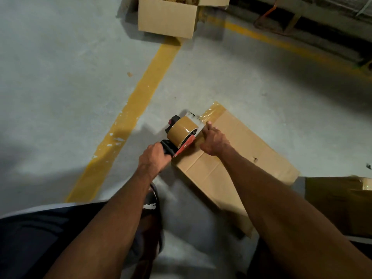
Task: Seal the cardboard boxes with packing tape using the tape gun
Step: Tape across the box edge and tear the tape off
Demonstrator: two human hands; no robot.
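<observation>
A closed brown cardboard box lies on the grey floor in the middle of the view. Brown packing tape covers its far left corner area. My left hand grips the black handle of a red tape gun, which carries a brown tape roll and sits at the box's left edge. My right hand rests on the box top just right of the gun, thumb stretched toward the tape strip by the roll.
An open cardboard box with yellowish filling stands at the top. Another box sits at the right edge. Yellow floor lines run across the concrete. A wooden pallet lies at the top right. My legs fill the bottom left.
</observation>
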